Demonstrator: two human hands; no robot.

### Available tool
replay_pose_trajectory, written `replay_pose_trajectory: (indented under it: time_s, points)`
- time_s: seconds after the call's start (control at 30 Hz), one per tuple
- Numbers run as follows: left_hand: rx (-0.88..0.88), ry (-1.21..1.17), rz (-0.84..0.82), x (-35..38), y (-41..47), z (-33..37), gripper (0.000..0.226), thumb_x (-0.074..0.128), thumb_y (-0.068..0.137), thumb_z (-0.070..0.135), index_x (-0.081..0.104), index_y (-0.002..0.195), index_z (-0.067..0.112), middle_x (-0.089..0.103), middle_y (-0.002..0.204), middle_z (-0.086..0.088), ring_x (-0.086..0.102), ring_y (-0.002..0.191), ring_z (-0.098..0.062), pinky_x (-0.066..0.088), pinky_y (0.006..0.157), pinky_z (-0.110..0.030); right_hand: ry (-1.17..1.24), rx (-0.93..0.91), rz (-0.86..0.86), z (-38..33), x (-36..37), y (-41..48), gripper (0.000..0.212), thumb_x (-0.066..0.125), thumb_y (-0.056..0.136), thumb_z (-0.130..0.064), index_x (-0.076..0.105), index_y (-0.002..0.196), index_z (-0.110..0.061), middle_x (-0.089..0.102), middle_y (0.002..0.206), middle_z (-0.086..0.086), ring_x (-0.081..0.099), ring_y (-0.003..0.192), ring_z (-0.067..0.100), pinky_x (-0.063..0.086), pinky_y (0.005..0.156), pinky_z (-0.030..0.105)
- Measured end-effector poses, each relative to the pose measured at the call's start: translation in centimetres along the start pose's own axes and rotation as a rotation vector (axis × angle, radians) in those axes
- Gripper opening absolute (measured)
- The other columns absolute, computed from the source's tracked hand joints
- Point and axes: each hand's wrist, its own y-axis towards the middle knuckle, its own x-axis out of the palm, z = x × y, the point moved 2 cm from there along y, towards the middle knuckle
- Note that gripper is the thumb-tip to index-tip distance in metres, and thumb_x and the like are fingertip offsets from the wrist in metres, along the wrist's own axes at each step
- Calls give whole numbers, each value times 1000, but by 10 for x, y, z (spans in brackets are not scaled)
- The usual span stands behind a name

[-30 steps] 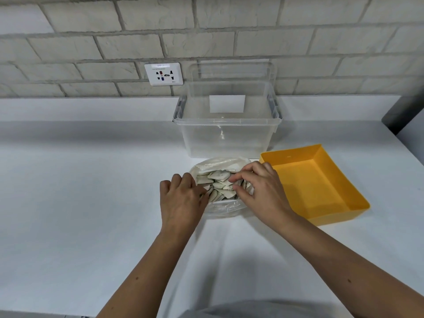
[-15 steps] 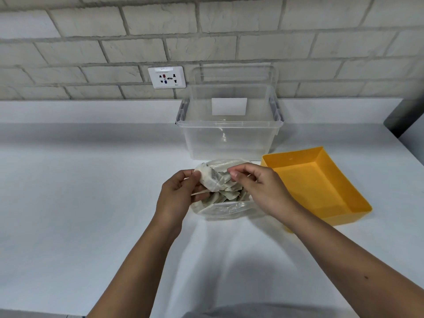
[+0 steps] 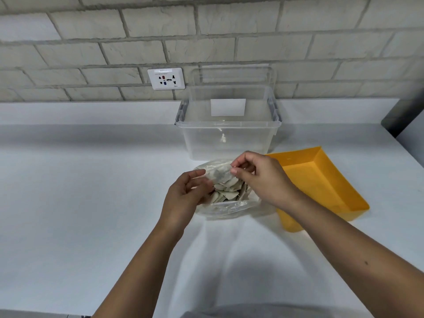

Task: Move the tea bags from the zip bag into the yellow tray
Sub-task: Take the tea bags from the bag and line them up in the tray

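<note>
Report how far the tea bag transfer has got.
Done: nothing; the yellow tray is bare. In hand: the left hand and right hand pinch the top edge of the zip bag, seemingly opening it. Left: all the tea bags, heaped inside it.

Around your clear plastic storage box (image 3: 229,145)
You have the lidless, see-through box standing on the white countertop (image 3: 80,191), with a white rectangular label (image 3: 228,107) on its far wall. Its clear lid (image 3: 231,76) stands behind it against the pale grey brick wall (image 3: 91,42). A white wall socket plate (image 3: 166,78) is mounted just left of the box.
</note>
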Motion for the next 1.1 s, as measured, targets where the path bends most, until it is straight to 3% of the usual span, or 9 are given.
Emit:
replay_pose_trajectory:
  time_s: [0.07, 0.13, 0.33, 0.47, 0.57, 0.63, 0.73, 0.9, 1.1]
  points:
    - [90, 191, -2, -3, 1, 4, 30, 73, 88, 19, 66, 116, 26, 73, 109, 9, 72, 92, -9, 56, 81, -24, -292, -147, -74, -7, -7, 6, 4, 69, 88, -26, 69, 90, -22, 70, 85, -11, 62, 79, 7, 49, 71, 28]
    - [145, 336, -25, -2, 1, 7, 31, 75, 87, 24, 67, 116, 32, 69, 114, 20, 68, 92, 0, 49, 70, -11, -420, -222, -157, -12, -11, 11, 5, 70, 87, -27, 71, 90, -24, 70, 89, -10, 61, 81, 9, 49, 75, 32]
    - [185, 420, -98, 3, 3, 11, 38, 79, 84, 26, 69, 120, 34, 70, 113, 19, 66, 95, 5, 50, 77, -12, -496, -266, -249, -24, -6, 20, 7, 70, 87, -29, 73, 92, -26, 71, 92, -10, 60, 86, 10, 48, 77, 31]
    - [197, 416, -66, 4, 5, 10, 7, 73, 89, 28, 78, 93, 27, 76, 84, 12, 68, 78, -1, 45, 68, -8, -348, -246, -207, -26, 1, 20, 5, 73, 85, -26, 74, 89, -25, 71, 85, -11, 60, 76, 4, 47, 72, 22]
    - [200, 376, 52, -5, 10, 4, 10, 71, 91, 27, 76, 85, 21, 76, 75, 4, 71, 72, -14, 54, 71, -23, -270, -197, -160, -15, 4, 17, 6, 74, 84, -24, 73, 90, -22, 70, 85, -11, 59, 71, 0, 44, 67, 12]
    - [157, 313, 103, -11, 12, -1, 9, 71, 92, 24, 75, 87, 18, 75, 74, -2, 71, 70, -15, 60, 74, -32, -363, -188, -213, -1, 8, 13, 8, 76, 82, -22, 73, 89, -22, 68, 90, -8, 57, 71, 1, 47, 69, 19]
    - [113, 253, 127, -15, 14, -5, 7, 69, 92, 19, 74, 90, 14, 74, 78, -12, 70, 72, -20, 61, 70, -28, -570, -154, -331, 14, 17, 7, 12, 73, 84, -19, 71, 95, -23, 66, 99, -7, 61, 92, 12, 51, 76, 31]
    - [98, 255, 128, -15, 16, -8, 6, 67, 93, 16, 73, 92, 15, 74, 78, -14, 69, 70, -16, 60, 68, -26, -767, -158, -424, 20, 28, 8, 22, 70, 84, -21, 66, 105, -25, 59, 109, -8, 60, 100, 17, 49, 72, 31]
    - [65, 215, 131, -19, 19, -11, 12, 63, 96, 18, 73, 89, 20, 71, 65, 0, 72, 72, -20, 61, 82, -43, -766, -190, -359, 19, 22, 13, 12, 62, 92, -33, 66, 98, -25, 58, 104, -8, 61, 93, 17, 50, 68, 32]
